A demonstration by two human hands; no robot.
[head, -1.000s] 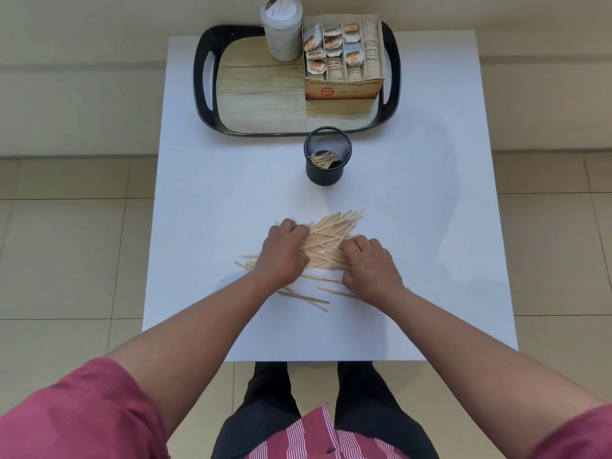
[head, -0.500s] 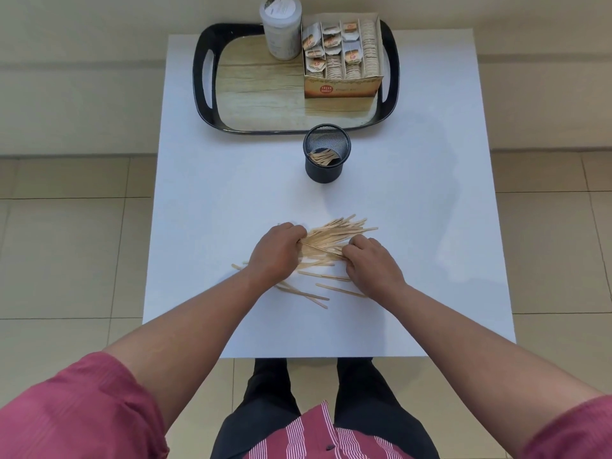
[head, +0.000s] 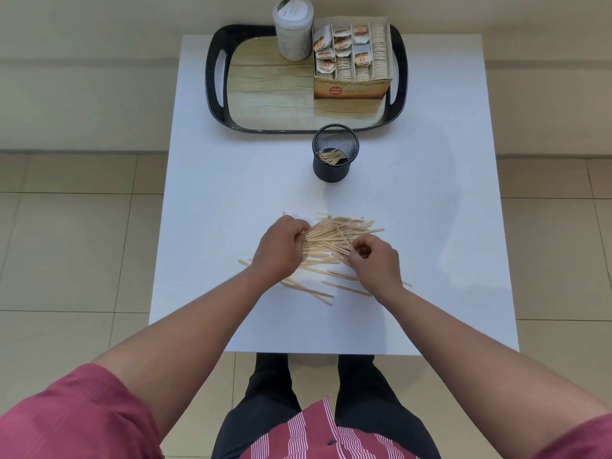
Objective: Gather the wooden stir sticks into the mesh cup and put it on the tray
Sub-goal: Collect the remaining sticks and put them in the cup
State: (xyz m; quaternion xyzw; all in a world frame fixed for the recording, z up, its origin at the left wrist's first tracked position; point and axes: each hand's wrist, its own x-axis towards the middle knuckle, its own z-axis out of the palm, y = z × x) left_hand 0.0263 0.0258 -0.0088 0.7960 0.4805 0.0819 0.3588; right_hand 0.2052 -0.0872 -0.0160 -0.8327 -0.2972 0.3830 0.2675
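Both hands on the stick pile (head: pixel 334 241) mid-table (head: pixel 205 193): left hand (head: pixel 280 251) fingers curled around sticks, right hand (head: pixel 376 263) pinching some. Mesh cup (head: pixel 335 154), few sticks inside, stands just before the tray (head: pixel 213 94).

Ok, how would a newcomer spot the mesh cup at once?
Find the white table, then the black-rimmed tray at its far end. The mesh cup stands on the table just before the tray's near edge: a black see-through cylinder holding a few stir sticks, unlike the white jar on the tray.

No legible text on box (head: pixel 351 89)
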